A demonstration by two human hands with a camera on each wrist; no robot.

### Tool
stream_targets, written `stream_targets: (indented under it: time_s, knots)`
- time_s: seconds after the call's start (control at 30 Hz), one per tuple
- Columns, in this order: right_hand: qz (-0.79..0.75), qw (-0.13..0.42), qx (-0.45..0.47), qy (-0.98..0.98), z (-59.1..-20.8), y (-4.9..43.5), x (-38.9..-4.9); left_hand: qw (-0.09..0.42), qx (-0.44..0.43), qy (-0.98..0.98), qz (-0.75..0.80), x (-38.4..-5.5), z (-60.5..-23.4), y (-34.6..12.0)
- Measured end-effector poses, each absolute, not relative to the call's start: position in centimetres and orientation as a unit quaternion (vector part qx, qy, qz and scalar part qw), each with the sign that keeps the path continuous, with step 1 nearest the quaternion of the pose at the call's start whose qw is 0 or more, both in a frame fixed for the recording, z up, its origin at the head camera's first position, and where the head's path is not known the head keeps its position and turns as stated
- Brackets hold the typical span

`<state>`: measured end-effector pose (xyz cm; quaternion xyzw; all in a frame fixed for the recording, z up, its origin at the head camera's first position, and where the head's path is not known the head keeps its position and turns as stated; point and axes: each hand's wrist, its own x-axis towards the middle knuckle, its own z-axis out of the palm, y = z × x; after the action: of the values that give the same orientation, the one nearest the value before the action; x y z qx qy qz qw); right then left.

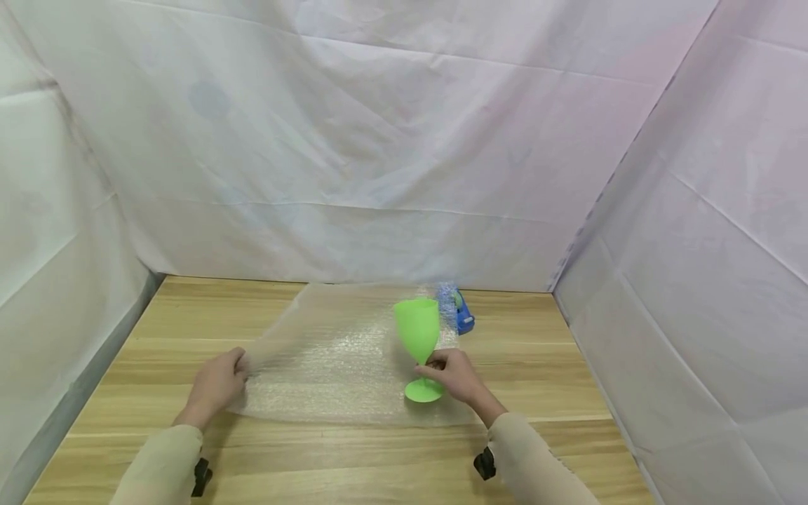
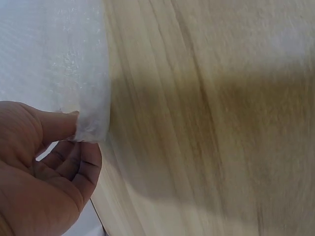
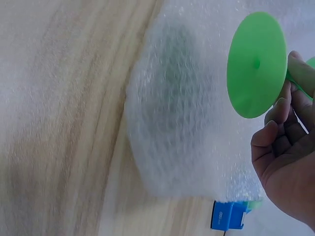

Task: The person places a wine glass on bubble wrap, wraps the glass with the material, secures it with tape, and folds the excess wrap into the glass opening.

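Note:
A bright green plastic goblet (image 1: 419,328) stands upright in the grip of my right hand (image 1: 456,375), which pinches its thin stem just over the round foot. In the right wrist view the underside of the goblet's foot (image 3: 256,64) faces the camera, so the foot is raised off the sheet. A clear bubble wrap sheet (image 1: 334,372) lies spread under and behind the goblet. My left hand (image 1: 217,384) pinches the sheet's left edge between thumb and fingers; the left wrist view shows the pinched corner of the bubble wrap (image 2: 92,108) lifted from the table.
A blue tape dispenser (image 1: 465,319) with a greenish roll sits at the back, partly covered by the sheet's right edge. The wood-grain table (image 1: 303,463) is enclosed by white cloth walls (image 1: 379,140) at the back and both sides.

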<state>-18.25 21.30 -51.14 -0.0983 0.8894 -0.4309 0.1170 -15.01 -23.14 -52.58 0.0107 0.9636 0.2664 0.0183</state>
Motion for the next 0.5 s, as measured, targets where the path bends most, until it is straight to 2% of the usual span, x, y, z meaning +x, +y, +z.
stream_targets:
  time_s: [0.5]
  knots:
    - [-0.426,0.137,-0.105,0.888,-51.93,20.39,-17.85,0.051,0.018,0.947,0.316,-14.66,-52.5,-23.08]
